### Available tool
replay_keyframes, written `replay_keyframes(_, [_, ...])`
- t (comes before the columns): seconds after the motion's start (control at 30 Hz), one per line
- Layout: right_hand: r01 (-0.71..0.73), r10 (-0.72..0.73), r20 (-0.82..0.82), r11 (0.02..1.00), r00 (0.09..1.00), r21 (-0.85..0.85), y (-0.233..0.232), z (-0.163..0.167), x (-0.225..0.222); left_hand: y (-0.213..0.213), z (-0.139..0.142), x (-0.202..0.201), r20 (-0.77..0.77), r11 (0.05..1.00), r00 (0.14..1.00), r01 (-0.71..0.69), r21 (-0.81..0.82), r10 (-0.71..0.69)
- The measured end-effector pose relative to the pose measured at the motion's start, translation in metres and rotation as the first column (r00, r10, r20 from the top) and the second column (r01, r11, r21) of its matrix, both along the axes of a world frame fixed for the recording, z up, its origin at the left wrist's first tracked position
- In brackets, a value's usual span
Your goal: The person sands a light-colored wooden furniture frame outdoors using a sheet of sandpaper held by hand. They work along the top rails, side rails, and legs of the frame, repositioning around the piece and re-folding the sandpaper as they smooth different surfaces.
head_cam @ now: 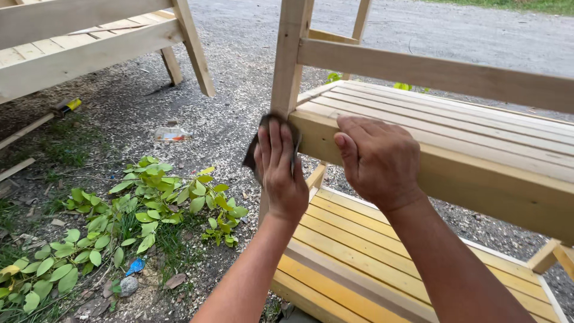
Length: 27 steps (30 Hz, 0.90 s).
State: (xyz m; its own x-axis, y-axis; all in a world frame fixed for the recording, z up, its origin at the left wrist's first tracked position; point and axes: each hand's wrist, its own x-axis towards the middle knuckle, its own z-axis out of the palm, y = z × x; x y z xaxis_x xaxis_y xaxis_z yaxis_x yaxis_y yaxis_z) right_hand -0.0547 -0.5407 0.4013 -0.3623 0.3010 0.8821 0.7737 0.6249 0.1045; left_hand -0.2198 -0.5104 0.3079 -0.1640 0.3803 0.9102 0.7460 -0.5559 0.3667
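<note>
Left hand [280, 170], fingers together, presses a dark crumpled sanding sheet [254, 146] flat against the pale slatted wooden shelf unit [454, 173], at the post corner. Right hand [376, 158], at three o'clock, grips the front rail. Sanding appears unfinished; bare rail lies rightward.

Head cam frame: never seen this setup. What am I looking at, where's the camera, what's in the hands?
There is one picture, taken by a camera worn on a person's head and looking down at their own two bare hands; no machine is involved. The left hand presses a dark sheet, probably sandpaper, against the corner of a pale wooden shelf frame, where the front rail meets an upright post. The right hand grips the top edge of that rail and holds nothing else. Below is a lower slatted shelf, more yellow in colour. The frame stands outdoors on gravel scattered with sawdust, beside leafy plants. Another wooden frame shows upper left.
</note>
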Motion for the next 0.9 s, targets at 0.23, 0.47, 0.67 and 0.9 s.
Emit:
replay_keyframes(0.23, [0.042,-0.042,-0.017,0.999,0.999,-0.028,0.031,-0.002,-0.003,0.040,0.013,-0.003,-0.094,0.998,0.995,-0.041,-0.042,0.037])
replay_keyframes(0.47, [0.119,-0.116,-0.071,0.992,0.991,0.044,0.050,-0.016,-0.018,0.022,-0.071,-0.025,-0.117,0.984,0.992,-0.063,-0.169,0.043])
replay_keyframes(0.67, [0.174,-0.170,-0.060,0.982,0.984,0.067,0.064,-0.025,-0.024,0.063,-0.091,-0.037,-0.174,0.981,0.980,-0.122,-0.149,0.095])
replay_keyframes(0.9, [0.188,-0.182,-0.100,0.981,0.978,0.054,0.092,-0.036,-0.046,0.063,-0.136,-0.073,-0.244,0.994,0.970,-0.014,-0.108,-0.013])
